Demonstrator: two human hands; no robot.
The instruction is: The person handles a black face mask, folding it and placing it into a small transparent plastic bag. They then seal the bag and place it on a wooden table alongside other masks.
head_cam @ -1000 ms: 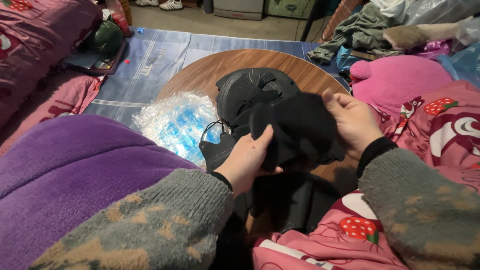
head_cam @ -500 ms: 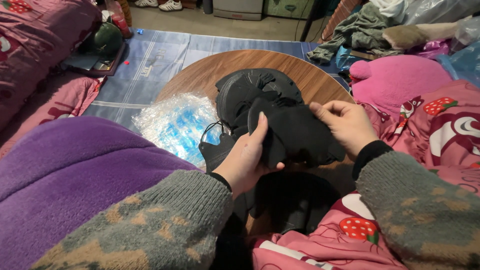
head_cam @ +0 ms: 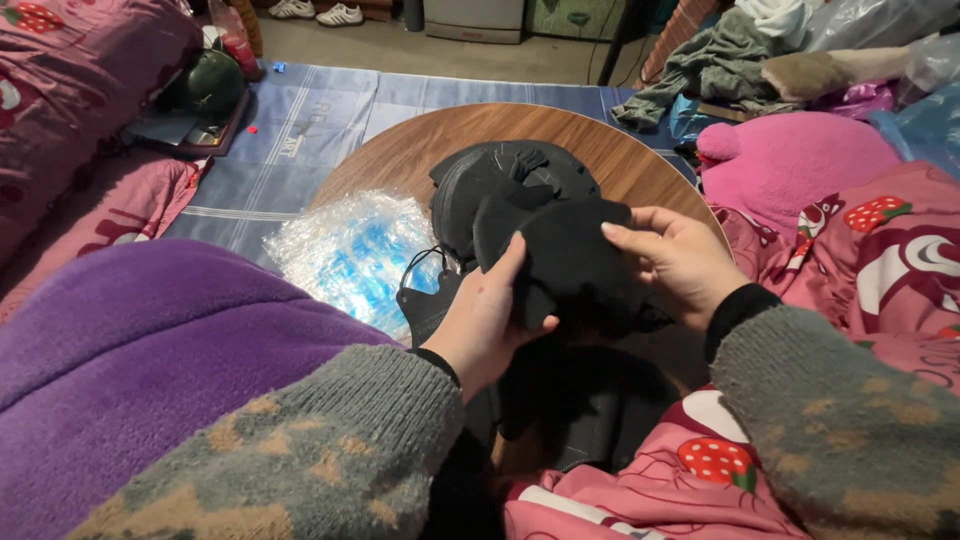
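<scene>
- Right now your left hand (head_cam: 490, 315) and right hand (head_cam: 680, 265) both hold one black fabric piece (head_cam: 565, 255) just above the bench (head_cam: 440, 140), in front of your chest.
- Your left fingers are clamped on the piece's near left edge: the thumb (head_cam: 512, 262) lies up across its face and the other fingers curl underneath, out of sight.
- Your right fingers (head_cam: 625, 235) pinch its right edge from the far side, with the tips together on the cloth.
- So the piece lies between your two hands, its long axis running roughly left to right, slightly tilted up towards the right hand.
- Neither hand is clearly nearer; both are touching it, the left from below, the right from the side.
- Just beyond it, a stack of similar black pieces (head_cam: 500, 180) rests on the bench, touching or nearly touching the held one; you cannot tell which from this view.
- More black cloth (head_cam: 590, 400) lies below your hands at the bench's near edge.
- A crinkled clear plastic bag (head_cam: 350, 245) with blue showing through sits just left of the stack, beside your left wrist.
- A purple blanket (head_cam: 140, 330) covers your left side, and a pink strawberry-print quilt (head_cam: 870, 240) lies on your right.
</scene>
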